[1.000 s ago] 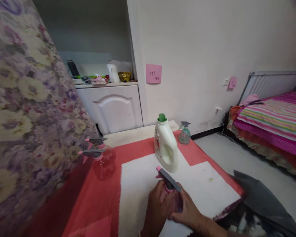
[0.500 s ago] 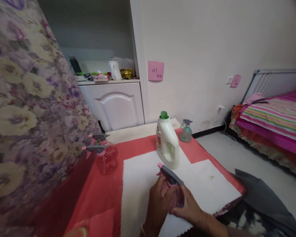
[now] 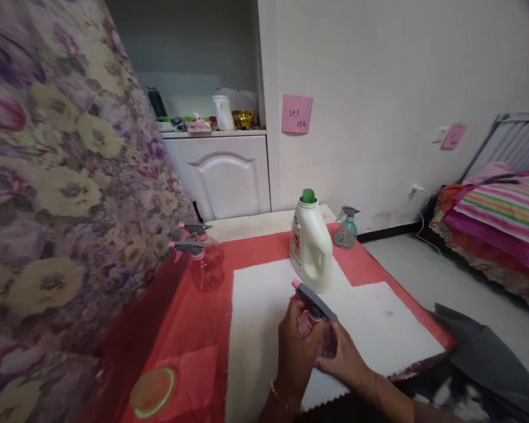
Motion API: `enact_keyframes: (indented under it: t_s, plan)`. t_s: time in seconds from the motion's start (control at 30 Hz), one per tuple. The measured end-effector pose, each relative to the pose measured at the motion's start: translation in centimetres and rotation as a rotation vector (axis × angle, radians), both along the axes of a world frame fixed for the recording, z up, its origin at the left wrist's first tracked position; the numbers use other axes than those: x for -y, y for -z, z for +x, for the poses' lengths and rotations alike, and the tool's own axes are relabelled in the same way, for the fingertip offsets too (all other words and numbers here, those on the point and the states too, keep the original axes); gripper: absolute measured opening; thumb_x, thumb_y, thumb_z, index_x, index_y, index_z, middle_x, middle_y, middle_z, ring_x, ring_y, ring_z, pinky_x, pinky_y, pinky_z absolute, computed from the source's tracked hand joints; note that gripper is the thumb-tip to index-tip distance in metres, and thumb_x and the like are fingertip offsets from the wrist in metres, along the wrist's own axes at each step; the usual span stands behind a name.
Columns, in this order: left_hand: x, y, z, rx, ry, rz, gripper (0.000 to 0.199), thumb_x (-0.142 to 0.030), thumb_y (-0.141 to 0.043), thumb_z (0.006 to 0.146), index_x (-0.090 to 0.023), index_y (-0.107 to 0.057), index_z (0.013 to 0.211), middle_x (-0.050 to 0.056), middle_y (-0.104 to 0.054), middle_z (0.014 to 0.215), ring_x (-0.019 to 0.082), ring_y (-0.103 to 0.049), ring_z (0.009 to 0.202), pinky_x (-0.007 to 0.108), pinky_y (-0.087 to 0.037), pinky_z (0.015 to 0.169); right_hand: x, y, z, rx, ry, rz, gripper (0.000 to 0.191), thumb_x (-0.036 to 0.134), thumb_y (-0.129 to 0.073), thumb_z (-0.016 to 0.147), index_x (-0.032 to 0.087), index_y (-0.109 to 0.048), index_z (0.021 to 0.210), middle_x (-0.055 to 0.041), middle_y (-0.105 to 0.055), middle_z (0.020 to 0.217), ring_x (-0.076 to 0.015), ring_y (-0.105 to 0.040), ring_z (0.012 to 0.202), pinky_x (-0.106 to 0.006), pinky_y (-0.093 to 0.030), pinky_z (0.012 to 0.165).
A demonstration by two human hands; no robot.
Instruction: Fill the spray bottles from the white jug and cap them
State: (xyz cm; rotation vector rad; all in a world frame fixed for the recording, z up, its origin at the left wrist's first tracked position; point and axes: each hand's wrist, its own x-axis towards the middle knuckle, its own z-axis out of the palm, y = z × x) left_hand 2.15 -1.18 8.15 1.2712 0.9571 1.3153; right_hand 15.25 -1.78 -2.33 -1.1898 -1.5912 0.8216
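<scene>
A spray bottle with a grey and pink trigger head point(image 3: 316, 301) stands between my hands near the front of the white cloth point(image 3: 258, 305). My left hand point(image 3: 295, 341) is closed around its neck just under the head. Low on the bottle's body, my right hand point(image 3: 344, 355) grips it from the right. My fingers hide much of the bottle. Just behind it rises a white detergent jug point(image 3: 311, 244) with a handle and a green piece point(image 3: 308, 195) in its mouth.
Two pink spray bottles point(image 3: 207, 273) stand at left on the red cover point(image 3: 203, 317); a greenish one point(image 3: 346, 232) is at the back right. A round disc point(image 3: 153, 390) lies front left. A floral curtain point(image 3: 70, 194) hangs left; a bed point(image 3: 502, 217) stands right.
The view has shifted, so the scene sits further right and slightly higher, and more of the round disc shows. Both hands keep their hold on the spray bottle.
</scene>
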Motion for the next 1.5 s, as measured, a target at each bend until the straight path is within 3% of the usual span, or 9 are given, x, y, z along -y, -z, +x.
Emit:
enact_keyframes:
  t_s: [0.1,0.2,0.47,0.67,0.83,1.03,1.13,1.4,1.5]
  plan:
    - [-0.2,0.2,-0.1,-0.012,0.091,0.017,0.029,-0.015,-0.065,0.074,-0.018,-0.06,0.102,0.005,-0.069,0.103,0.02,-0.064,0.098,0.029,-0.049,0.09,-0.1,0.0,0.0,-0.01,-0.007,-0.002,0.082,0.019,-0.077,0.056,0.023,-0.043,0.13,-0.0095,-0.061,0.12,-0.0322,-0.059,0.108,-0.048,-0.046,0.096]
    - [-0.4,0.0,-0.4,-0.009,0.168,-0.007,0.021,-0.019,-0.065,0.077,-0.017,-0.062,0.097,0.005,-0.069,0.099,0.02,-0.064,0.094,0.029,-0.05,0.087,-0.1,-0.3,0.0,-0.03,-0.025,0.012,0.081,0.018,-0.076,0.055,0.024,-0.043,0.129,-0.0091,-0.06,0.122,-0.0325,-0.057,0.112,-0.049,-0.044,0.099]
    - [-0.3,0.0,0.3,0.076,0.029,-0.044,0.026,-0.013,-0.068,0.069,-0.018,-0.057,0.091,0.001,-0.066,0.086,0.017,-0.064,0.085,0.027,-0.052,0.081,-0.2,-1.3,-0.4,-0.115,-0.1,0.04,0.079,0.016,-0.075,0.056,0.025,-0.044,0.128,-0.0081,-0.055,0.129,-0.0306,-0.054,0.116,-0.045,-0.042,0.101]
    - [-0.3,-0.8,-1.1,-0.049,0.204,0.005,0.028,-0.025,-0.065,0.079,-0.018,-0.062,0.106,0.006,-0.07,0.104,0.021,-0.064,0.098,0.031,-0.049,0.089,-0.3,-1.3,-0.2,-0.116,-0.091,0.028,0.08,0.016,-0.076,0.056,0.026,-0.042,0.128,-0.0074,-0.056,0.125,-0.0313,-0.053,0.117,-0.045,-0.041,0.101]
    - [-0.3,-0.8,-1.5,-0.033,0.065,0.011,0.022,-0.027,-0.071,0.075,-0.018,-0.064,0.093,0.006,-0.071,0.098,0.022,-0.065,0.094,0.03,-0.051,0.084,-0.2,-1.8,-0.3,-0.121,-0.118,0.017,0.08,0.014,-0.074,0.055,0.025,-0.042,0.129,-0.0083,-0.054,0.128,-0.031,-0.05,0.121,-0.046,-0.039,0.104]
    - [-0.5,-2.2,-2.1,0.19,-0.058,-0.027,0.029,-0.033,-0.066,0.081,-0.018,-0.061,0.105,0.008,-0.069,0.102,0.022,-0.064,0.097,0.037,-0.05,0.088,-0.2,-1.5,-0.2,-0.059,-0.069,-0.008,0.083,0.011,-0.076,0.051,0.024,-0.043,0.126,-0.0077,-0.055,0.127,-0.0302,-0.05,0.12,-0.045,-0.037,0.106]
    - [-0.4,-3.0,-2.3,0.273,-0.06,-0.045,0.028,-0.034,-0.066,0.081,-0.018,-0.061,0.104,0.007,-0.067,0.102,0.022,-0.065,0.094,0.038,-0.051,0.086,-0.2,-1.4,-0.1,-0.071,-0.077,0.008,0.084,0.011,-0.076,0.051,0.025,-0.043,0.127,-0.0072,-0.054,0.127,-0.0293,-0.05,0.121,-0.044,-0.036,0.107]
    - [0.3,-4.8,-5.0,0.245,-0.111,0.087,0.021,-0.027,-0.065,0.084,-0.022,-0.062,0.105,0.003,-0.062,0.107,0.013,-0.063,0.083,0.027,-0.05,0.08,-0.3,-1.0,0.0,-0.075,-0.075,-0.009,0.085,0.01,-0.075,0.052,0.025,-0.041,0.129,-0.0073,-0.053,0.13,-0.0287,-0.049,0.123,-0.044,-0.035,0.108]
    - [0.3,-5.7,-6.8,0.301,-0.166,0.154,0.024,-0.027,-0.065,0.083,-0.022,-0.061,0.106,0.004,-0.062,0.107,0.013,-0.063,0.08,0.023,-0.052,0.067,-0.2,-1.1,-0.1,-0.067,-0.074,-0.013,0.086,0.011,-0.075,0.052,0.025,-0.041,0.129,-0.0083,-0.054,0.129,-0.0299,-0.049,0.122,-0.046,-0.036,0.107]
